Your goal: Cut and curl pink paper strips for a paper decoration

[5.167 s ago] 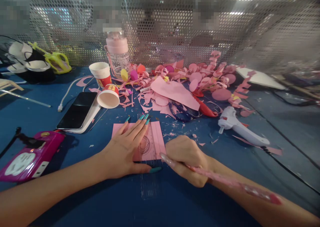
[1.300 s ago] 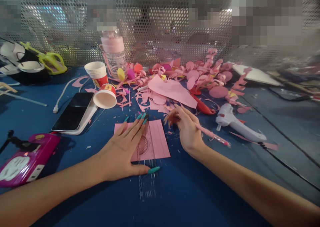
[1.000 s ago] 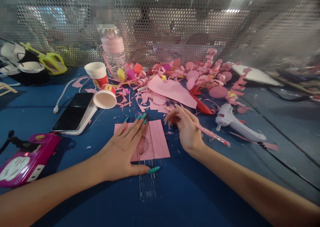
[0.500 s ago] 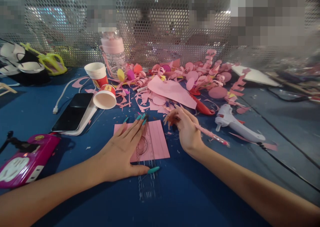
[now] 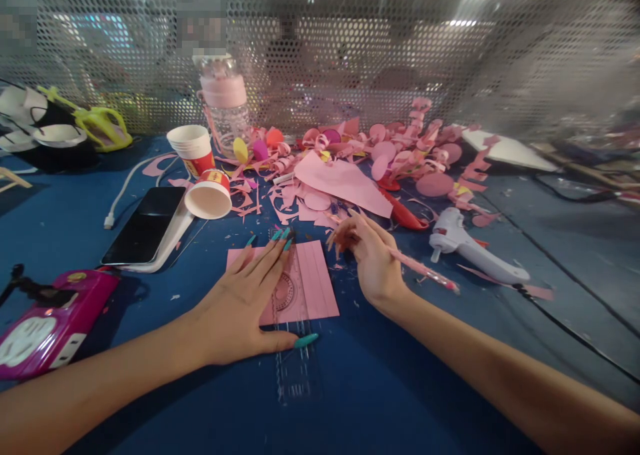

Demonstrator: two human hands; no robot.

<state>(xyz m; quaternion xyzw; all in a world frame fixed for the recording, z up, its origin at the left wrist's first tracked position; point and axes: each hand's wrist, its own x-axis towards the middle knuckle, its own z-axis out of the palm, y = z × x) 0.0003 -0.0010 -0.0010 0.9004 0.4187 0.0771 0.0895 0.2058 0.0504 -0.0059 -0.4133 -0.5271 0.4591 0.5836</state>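
Across a sheet of pink paper (image 5: 320, 285) lies a clear plastic ruler (image 5: 296, 375), its near end reaching past the paper onto the blue table. My left hand (image 5: 240, 308) presses flat on the ruler and paper, fingers stretched forward and thumb out to the side. Faint lines run along the paper to the right of the ruler. Just right of the paper, my right hand (image 5: 373, 261) is closed around a pink pen (image 5: 423, 268). The pen's pink end points right; its front part is partly hidden by the fingers.
Behind my hands sits a heap of pink paper scraps (image 5: 345, 181). A glue gun (image 5: 465, 245) lies to the right, its cord trailing nearer. On the left are paper cups (image 5: 193, 149), a phone (image 5: 145, 225), a magenta power strip (image 5: 55, 321) and a bottle (image 5: 225, 101).
Both hands, the ruler and the paper hold their places. Only a very slight shift of the whole view shows.
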